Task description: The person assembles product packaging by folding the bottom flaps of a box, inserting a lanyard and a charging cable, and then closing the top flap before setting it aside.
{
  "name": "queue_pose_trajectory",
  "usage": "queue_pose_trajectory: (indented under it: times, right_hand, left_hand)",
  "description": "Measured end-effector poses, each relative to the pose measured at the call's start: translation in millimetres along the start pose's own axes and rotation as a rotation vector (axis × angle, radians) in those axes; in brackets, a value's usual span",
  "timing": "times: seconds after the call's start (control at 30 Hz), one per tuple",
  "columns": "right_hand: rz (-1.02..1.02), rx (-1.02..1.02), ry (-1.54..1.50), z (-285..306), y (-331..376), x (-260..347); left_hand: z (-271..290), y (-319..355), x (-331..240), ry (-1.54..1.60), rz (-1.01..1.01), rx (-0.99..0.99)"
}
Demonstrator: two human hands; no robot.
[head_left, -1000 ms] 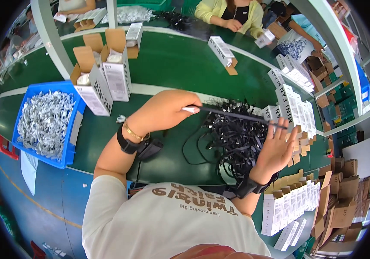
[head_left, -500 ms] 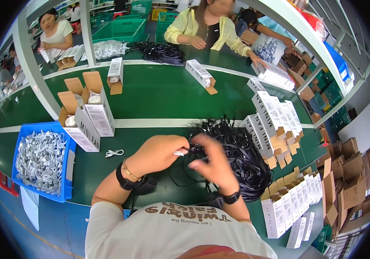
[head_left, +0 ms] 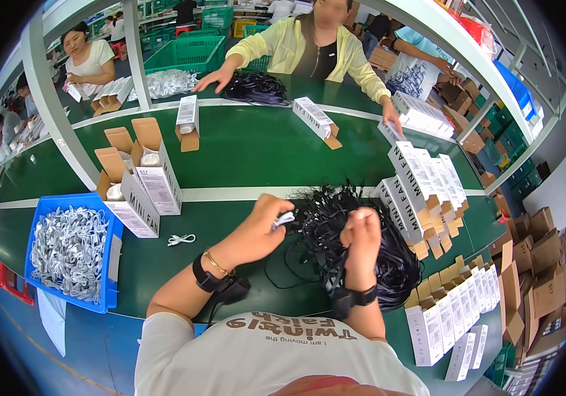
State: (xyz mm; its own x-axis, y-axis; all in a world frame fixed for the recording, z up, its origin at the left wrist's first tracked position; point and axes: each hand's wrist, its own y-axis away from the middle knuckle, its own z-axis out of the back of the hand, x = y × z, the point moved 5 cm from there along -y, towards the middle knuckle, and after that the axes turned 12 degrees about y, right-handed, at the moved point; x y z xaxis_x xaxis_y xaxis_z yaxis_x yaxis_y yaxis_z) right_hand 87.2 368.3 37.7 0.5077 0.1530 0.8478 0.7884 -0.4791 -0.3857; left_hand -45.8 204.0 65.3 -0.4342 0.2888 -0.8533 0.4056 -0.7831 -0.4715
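My left hand (head_left: 258, 228) is closed around a small white plug end, and a black cable runs from it toward the right. My right hand (head_left: 361, 239) is fisted on the same black cable, just above a big heap of black cables (head_left: 362, 237) on the green table (head_left: 243, 148). Both wrists wear dark bands. A loose white cable (head_left: 181, 239) lies on the table left of my left hand.
A blue bin (head_left: 71, 254) of white cables sits at the left. Two open white boxes (head_left: 139, 181) stand behind it. Rows of white boxes (head_left: 428, 191) line the right side, several more (head_left: 451, 317) near the front. Across the table a person in yellow (head_left: 309, 46) touches another black cable pile (head_left: 256, 87).
My hands came together from a wide stretch, the right moving left and closing into a fist on the cable. The view has tilted up toward the far side.
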Motion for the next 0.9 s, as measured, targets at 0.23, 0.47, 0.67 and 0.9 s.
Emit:
queue_pose_trajectory:
  times: [0.23,0.47,0.67,0.9]
  right_hand:
    - [0.392,0.067,1.214,-69,13,-1]
    - [0.297,0.012,1.049,-39,13,9]
    - [-0.082,0.022,0.519,-33,12,-9]
    - [-0.193,0.259,0.466,-55,18,-22]
  left_hand:
    - [-26,16,9,-0.111,-0.019,0.139]
    - [-13,4,-12,-0.152,-0.067,0.154]
    - [-14,4,-16,0.194,0.060,0.150]
    - [-22,11,-3,0.611,0.370,0.207]
